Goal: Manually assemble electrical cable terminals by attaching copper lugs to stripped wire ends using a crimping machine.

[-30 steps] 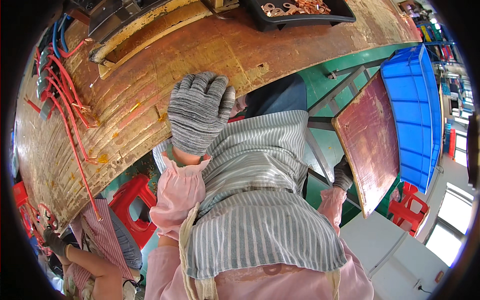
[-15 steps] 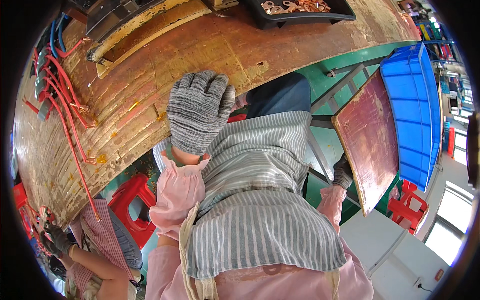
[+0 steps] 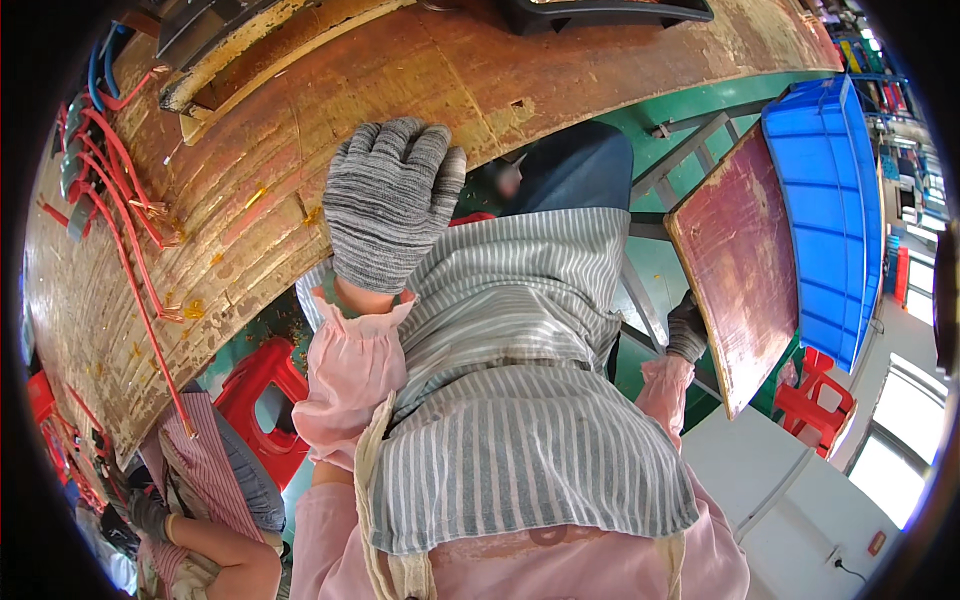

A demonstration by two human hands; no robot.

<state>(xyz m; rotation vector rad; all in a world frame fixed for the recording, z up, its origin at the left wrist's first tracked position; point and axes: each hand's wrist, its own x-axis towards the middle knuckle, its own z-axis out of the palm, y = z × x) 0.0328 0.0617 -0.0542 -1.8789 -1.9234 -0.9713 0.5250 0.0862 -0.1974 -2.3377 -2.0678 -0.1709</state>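
My left hand (image 3: 393, 205), in a grey knit glove, lies palm down over the near edge of the bench (image 3: 400, 85). Its fingers sit together on the worn brown top, the thumb close alongside; the palm is hidden, so I cannot tell whether anything is under it. My right hand (image 3: 686, 332), gloved too, is low beside the left edge of a reddish-brown board (image 3: 740, 270). The board hides part of that hand, and I cannot tell whether it grips the board or only touches it. The board stands tilted, off the bench's near edge, with a blue crate (image 3: 825, 220) just beyond its right side.

On the bench's left end lie red wires (image 3: 120, 150), one hanging over the near edge. Toward its far edge are a yellow-edged fixture (image 3: 260, 45) and, farther right, a black tray (image 3: 610, 14). A red stool (image 3: 255, 400) stands below the near edge, close to a co-worker's gloved hand (image 3: 150, 515).

I wear a striped apron (image 3: 530, 450); below its hem, a dark printed mark (image 3: 547, 532) shows on my pink top (image 3: 600, 560), too partial to read.
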